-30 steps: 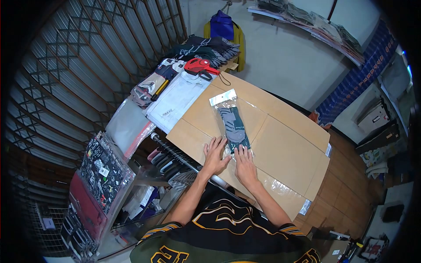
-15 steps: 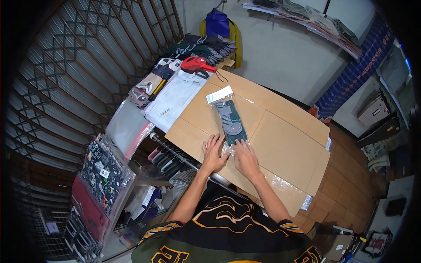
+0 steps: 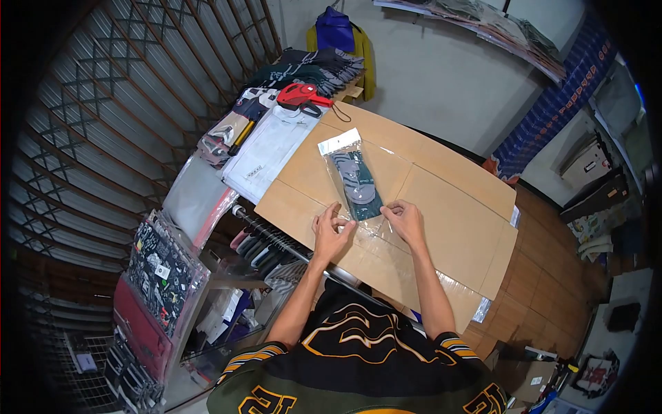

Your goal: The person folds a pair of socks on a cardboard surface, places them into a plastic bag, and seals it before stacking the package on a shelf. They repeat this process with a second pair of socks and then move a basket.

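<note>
A clear plastic sock packet [image 3: 356, 181] with a white header lies on the cardboard, its grey and dark green socks showing through the film. At its lower left corner my left hand [image 3: 332, 233] has thumb and forefinger pinched on the film, the other fingers curved above. My right hand [image 3: 405, 221] pinches the lower right edge between thumb and fingertips. The header end of the packet points away from me.
A flattened cardboard sheet [image 3: 458, 221] covers the table. Beyond its left edge are a red label gun [image 3: 301, 96], a yellow-and-black cutter [image 3: 243, 136], white plastic bags [image 3: 265, 155] and a pile of dark socks [image 3: 310, 72]. Clothes hang on a rail [image 3: 272, 238] below.
My right hand has moved right, off the bottom of the packet to its lower right corner. My left hand's fingers have curled in at the lower left corner.
</note>
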Demonstrator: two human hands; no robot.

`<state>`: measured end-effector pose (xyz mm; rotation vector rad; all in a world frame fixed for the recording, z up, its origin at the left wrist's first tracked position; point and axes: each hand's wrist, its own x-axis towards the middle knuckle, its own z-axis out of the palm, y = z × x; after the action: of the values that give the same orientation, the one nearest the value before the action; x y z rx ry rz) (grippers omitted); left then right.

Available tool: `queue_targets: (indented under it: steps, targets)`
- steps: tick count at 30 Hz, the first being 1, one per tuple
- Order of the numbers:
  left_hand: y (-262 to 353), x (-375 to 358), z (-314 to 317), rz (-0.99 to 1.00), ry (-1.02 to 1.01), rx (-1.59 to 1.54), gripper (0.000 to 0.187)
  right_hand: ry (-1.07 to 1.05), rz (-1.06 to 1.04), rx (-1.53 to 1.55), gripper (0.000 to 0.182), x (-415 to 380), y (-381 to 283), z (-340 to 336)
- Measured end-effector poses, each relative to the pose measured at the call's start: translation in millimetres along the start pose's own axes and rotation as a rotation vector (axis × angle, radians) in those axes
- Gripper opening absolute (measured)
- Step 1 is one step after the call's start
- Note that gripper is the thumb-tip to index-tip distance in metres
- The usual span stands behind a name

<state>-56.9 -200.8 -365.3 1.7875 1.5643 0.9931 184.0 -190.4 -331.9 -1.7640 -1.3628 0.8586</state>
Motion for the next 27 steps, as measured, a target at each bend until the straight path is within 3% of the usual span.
queue_targets:
  steps: [8, 12, 15, 23, 27]
  targets:
    - [-14.4, 1.9, 6.3, -0.035, 0.007, -0.106, 0.056, -0.054, -0.051, -0.049, 0.025, 13.2, 23.8, -0.5]
    - [-19.4, 4.3, 0.3, -0.122, -0.08, -0.287, 0.029, -0.151, -0.03, 0.11, 0.016, 18.1, 36.6, -4.6]
    - [-19.2, 7.0, -7.9, -0.076, -0.201, -0.15, 0.016, -0.201, -0.041, 0.194, 0.015, 15.0, 35.5, -7.6]
    - [-8.3, 2.5, -14.4, 0.032, -0.146, -0.164, 0.018, -0.387, -0.131, 0.198, 0.016, 17.4, 42.3, -17.6]
    - [-2.5, 1.3, -15.7, 0.033, -0.161, -0.205, 0.02, -0.33, -0.136, 0.255, 0.02, 11.0, 46.6, -15.2]
